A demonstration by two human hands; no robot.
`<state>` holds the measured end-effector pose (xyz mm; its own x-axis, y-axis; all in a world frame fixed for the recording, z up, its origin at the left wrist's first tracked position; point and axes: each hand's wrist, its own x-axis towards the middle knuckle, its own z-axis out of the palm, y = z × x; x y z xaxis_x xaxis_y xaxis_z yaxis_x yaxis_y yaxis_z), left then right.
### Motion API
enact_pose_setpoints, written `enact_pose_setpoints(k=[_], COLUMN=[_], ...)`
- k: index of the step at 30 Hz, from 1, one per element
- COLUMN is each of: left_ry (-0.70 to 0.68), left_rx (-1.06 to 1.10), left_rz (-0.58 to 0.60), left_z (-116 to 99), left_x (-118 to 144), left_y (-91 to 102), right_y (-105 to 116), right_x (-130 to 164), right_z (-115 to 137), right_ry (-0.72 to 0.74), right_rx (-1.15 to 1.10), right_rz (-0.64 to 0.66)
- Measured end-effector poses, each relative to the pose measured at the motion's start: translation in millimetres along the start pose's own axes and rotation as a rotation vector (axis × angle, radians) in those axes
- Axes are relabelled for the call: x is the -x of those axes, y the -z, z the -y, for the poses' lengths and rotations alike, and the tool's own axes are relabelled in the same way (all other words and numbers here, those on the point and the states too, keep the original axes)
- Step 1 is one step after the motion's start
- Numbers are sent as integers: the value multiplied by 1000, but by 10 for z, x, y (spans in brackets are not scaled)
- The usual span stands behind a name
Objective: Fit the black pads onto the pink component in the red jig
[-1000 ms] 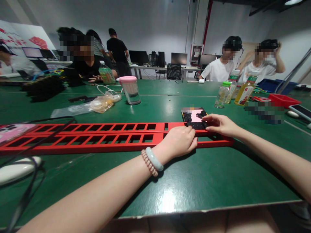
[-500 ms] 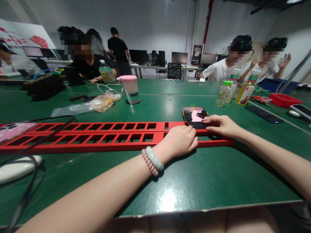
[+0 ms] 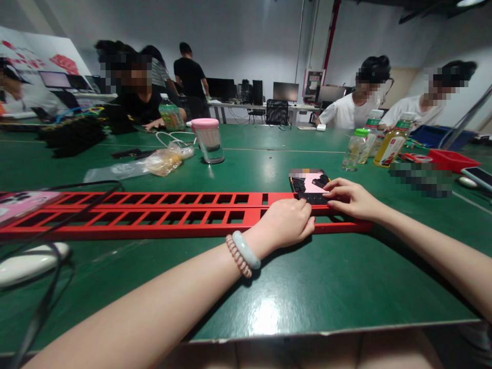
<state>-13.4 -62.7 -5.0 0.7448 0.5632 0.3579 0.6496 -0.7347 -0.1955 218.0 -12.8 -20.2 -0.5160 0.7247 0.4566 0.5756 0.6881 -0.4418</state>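
A long red frame [image 3: 253,218] with two rows of rectangular openings lies across the green table. Over its right part, both hands are at a small flat black part [image 3: 314,198]. My left hand [image 3: 286,221], with a pale bangle and a beaded bracelet at its wrist, has curled fingers at the part's left end, partly hiding it. From the right, my right hand [image 3: 351,199] pinches the other end between thumb and fingers. Just behind the black part, a dark-edged object with a pink and black face [image 3: 313,183] lies on the table, its upper edge blurred out.
Beyond the frame stand a pink-lidded jar [image 3: 208,141], a plastic bag [image 3: 165,160] and several drink bottles [image 3: 392,143]. A red tray [image 3: 448,160] is at the right. A black cable [image 3: 57,220] crosses the frame's left end, near a white mouse [image 3: 33,264]. Several people sit across the table.
My hands keep their hold and hardly move; the view shifts slightly. At the far right, a person's raised hand has come down.
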Motion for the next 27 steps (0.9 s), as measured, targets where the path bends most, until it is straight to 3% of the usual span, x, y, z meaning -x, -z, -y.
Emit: enact_pose_setpoints(k=[19,23,27], left_ry=[-10,-31,-29], left_rx=[-4,-1,-2], left_rz=[-6,-16,-10], left_z=[-8,-9,-17], left_x=[12,27,46], left_y=[-1,-10,-17], right_y=[-26,-22,20], right_x=[10,-4,-164], right_z=[22,-23,-95], right_ry=[54,5,5], right_rx=[13,-71,10], right_rz=[17,-28,-87])
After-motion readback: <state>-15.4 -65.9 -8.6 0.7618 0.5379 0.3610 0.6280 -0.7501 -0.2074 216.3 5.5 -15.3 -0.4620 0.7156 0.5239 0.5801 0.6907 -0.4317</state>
